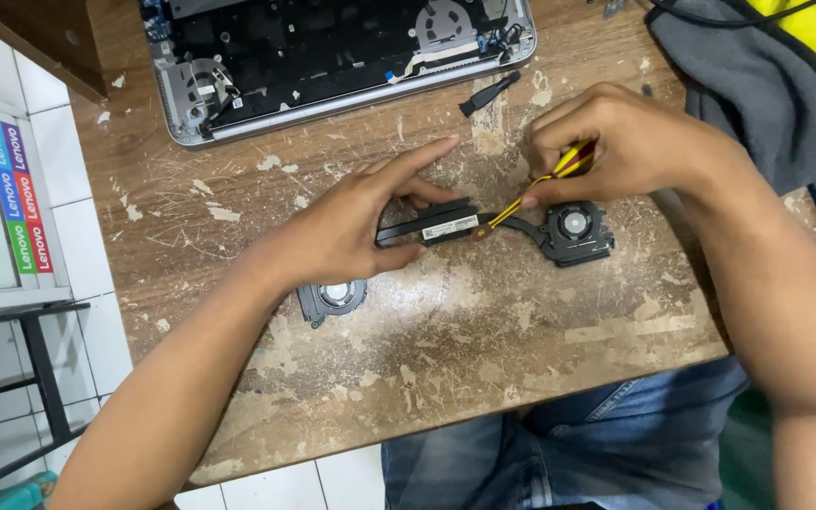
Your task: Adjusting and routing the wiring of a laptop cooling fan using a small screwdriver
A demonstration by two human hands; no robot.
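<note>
A black laptop cooling assembly [446, 225] lies on the worn wooden table [446, 349], with one round fan [575, 229] at its right end and another fan [334, 297] at its left. My left hand [356, 222] pinches the middle heat-sink bar between thumb and fingers. My right hand [616, 142] grips a yellow-and-red tool [535, 189], its tip touching the bar's centre.
An opened laptop [332, 57] with its inner parts exposed lies at the back of the table. A small black piece [489, 94] rests just in front of it. Grey and yellow cloth [767, 66] covers the back right corner. White tiled floor lies to the left.
</note>
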